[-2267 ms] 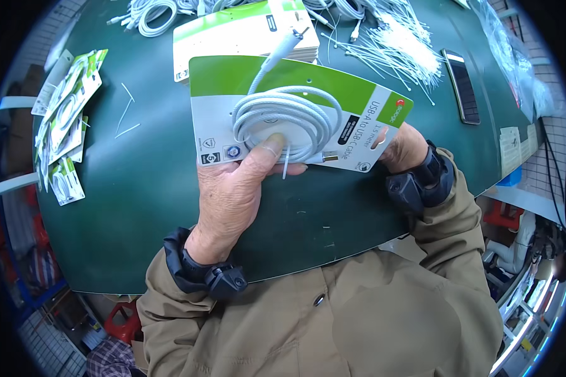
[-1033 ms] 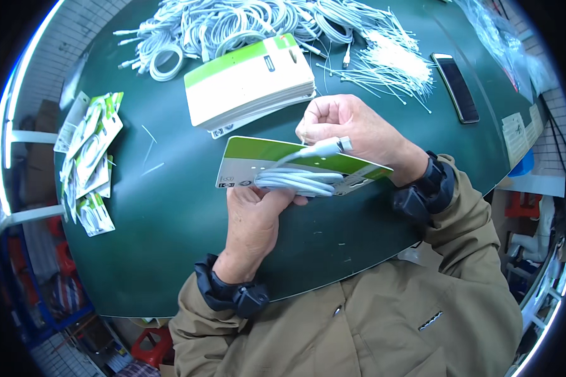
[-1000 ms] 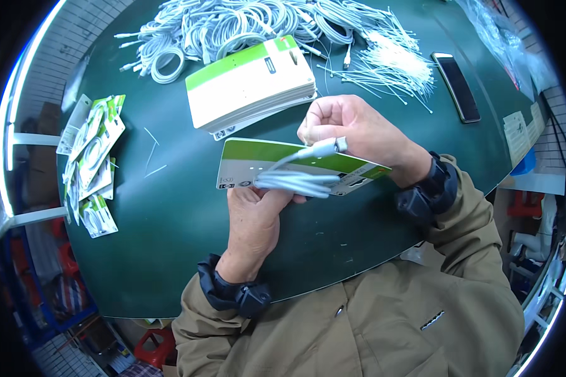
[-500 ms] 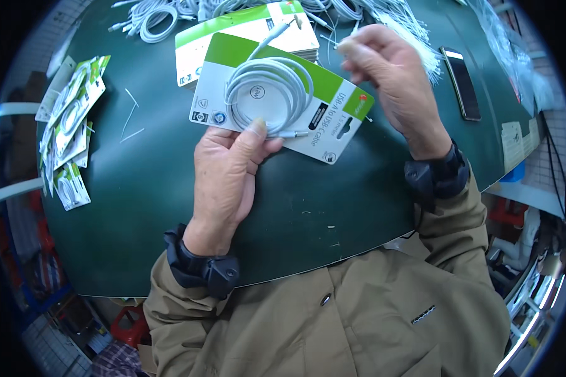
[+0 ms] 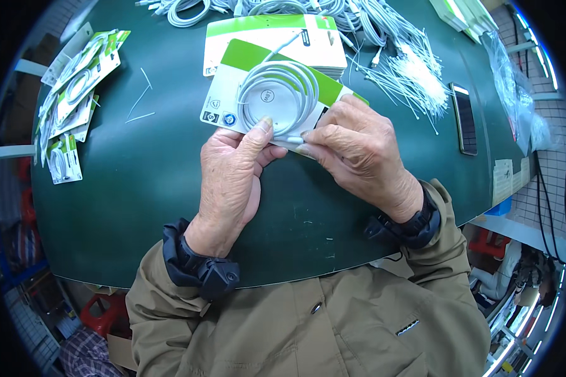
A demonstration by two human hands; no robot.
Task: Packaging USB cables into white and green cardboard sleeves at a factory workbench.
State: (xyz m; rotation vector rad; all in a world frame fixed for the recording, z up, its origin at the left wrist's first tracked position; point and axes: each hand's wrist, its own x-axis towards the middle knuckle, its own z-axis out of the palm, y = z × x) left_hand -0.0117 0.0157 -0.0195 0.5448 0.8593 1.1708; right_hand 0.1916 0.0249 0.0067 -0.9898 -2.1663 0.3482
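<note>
A white-and-green backing card (image 5: 220,94) is tilted in front of me, with a coiled white cable (image 5: 312,94) lying against its face. My left hand (image 5: 226,173) grips the card's lower left edge, its thumb pressing the bottom of the coil onto the card. Closed in a pinch, my right hand (image 5: 365,147) has its thumb and forefinger at the cable's plug (image 5: 289,139) by the lower right of the coil. Those fingers cover part of the card's right side. The other cable end sticks up past the card's top edge.
Behind the card lies a stack of similar cards (image 5: 233,28), with a heap of white cables (image 5: 358,16) beyond. Loose white cable ties (image 5: 409,75) and a phone (image 5: 465,119) lie to the right. Carded cables (image 5: 75,91) overlap at left, near thin tie pieces (image 5: 146,78).
My right hand has come down and left, from above the card's right side to the plug beside the coil. The left hand still holds the card and coil.
</note>
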